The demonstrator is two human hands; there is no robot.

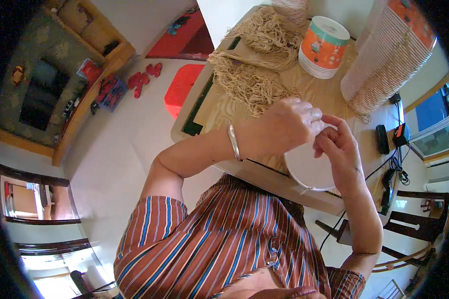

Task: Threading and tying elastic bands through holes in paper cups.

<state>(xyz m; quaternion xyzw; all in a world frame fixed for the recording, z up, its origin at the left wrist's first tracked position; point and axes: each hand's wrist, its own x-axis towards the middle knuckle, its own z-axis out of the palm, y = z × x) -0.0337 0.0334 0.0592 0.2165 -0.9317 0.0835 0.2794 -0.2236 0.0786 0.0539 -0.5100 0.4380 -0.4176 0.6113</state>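
Over the front of the wooden table, my left hand [290, 123] and my right hand [338, 152] meet with fingers bent in a pinch. Whatever they pinch is too small or hidden to make out. Just under them is a white round tub [308, 167], partly covered by the hands, with a bit of cord at its near rim. Beyond my left hand lies a loose heap of tan cord [249, 82], and a second bundle of tan cord [267, 32] is farther back.
A short upside-down stack of orange and green paper tubs [324, 47] stands at the back. A tall leaning stack of tubs [389, 57] is on the right. Black cables [396, 167] lie at the table's right edge. A red stool [178, 89] stands left of the table [224, 107].
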